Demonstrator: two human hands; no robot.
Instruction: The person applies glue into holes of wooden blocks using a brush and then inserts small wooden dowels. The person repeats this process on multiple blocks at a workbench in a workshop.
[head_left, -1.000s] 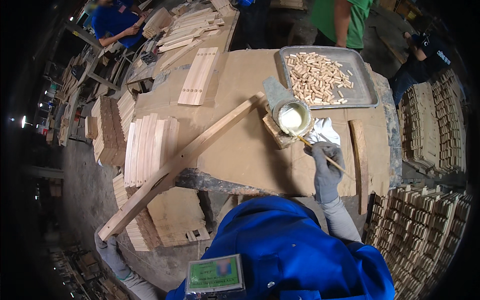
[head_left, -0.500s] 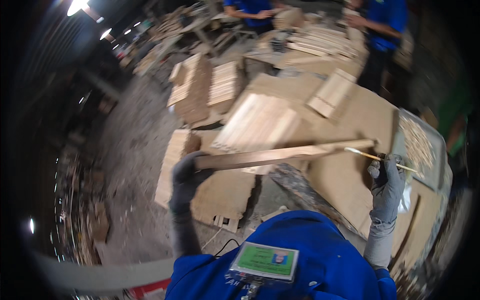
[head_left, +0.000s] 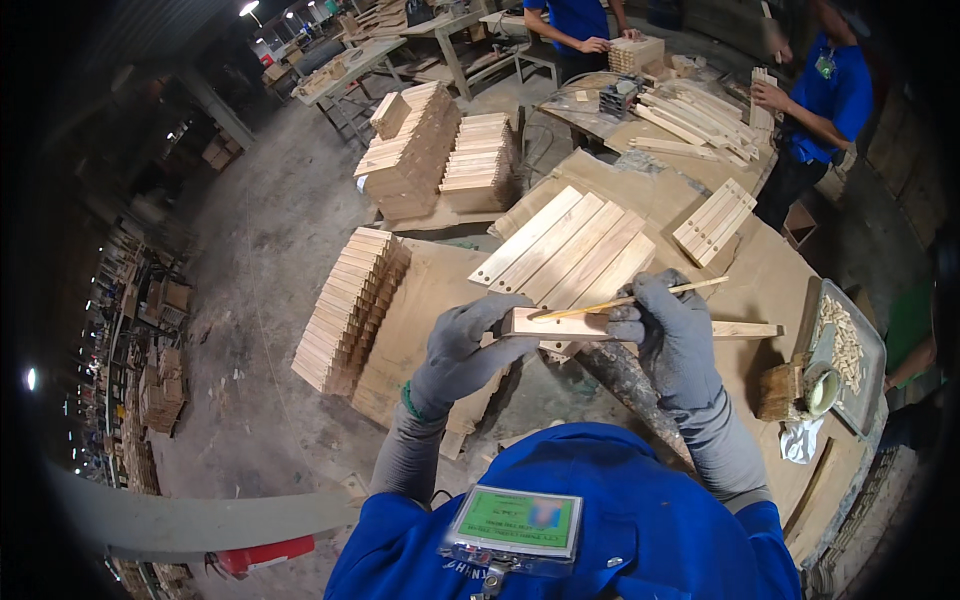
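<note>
My left hand (head_left: 462, 350), in a grey glove, grips the near left end of a long wooden bar (head_left: 577, 328). The bar lies level in front of me and reaches to the right over the tabletop. In my gloved right hand (head_left: 675, 345) is a thin brush (head_left: 590, 308), its pale tip against the bar's face close to my left hand. The right fingers also rest by the bar and hide part of it. Just beyond my hands, several bars with round holes (head_left: 560, 245) lie side by side.
On the board-covered table (head_left: 745, 375) are a cup (head_left: 823, 388), a wooden block (head_left: 780, 392) and a grey tray (head_left: 868, 415) of small dowels. Stacked slats (head_left: 345, 310) stand at left, more stacks (head_left: 405, 150) behind. Two people in blue work across the tables.
The brush has moved left from beside the tray to the bar's left end. My left hand has shifted right with the bar, and my hands are closer together.
</note>
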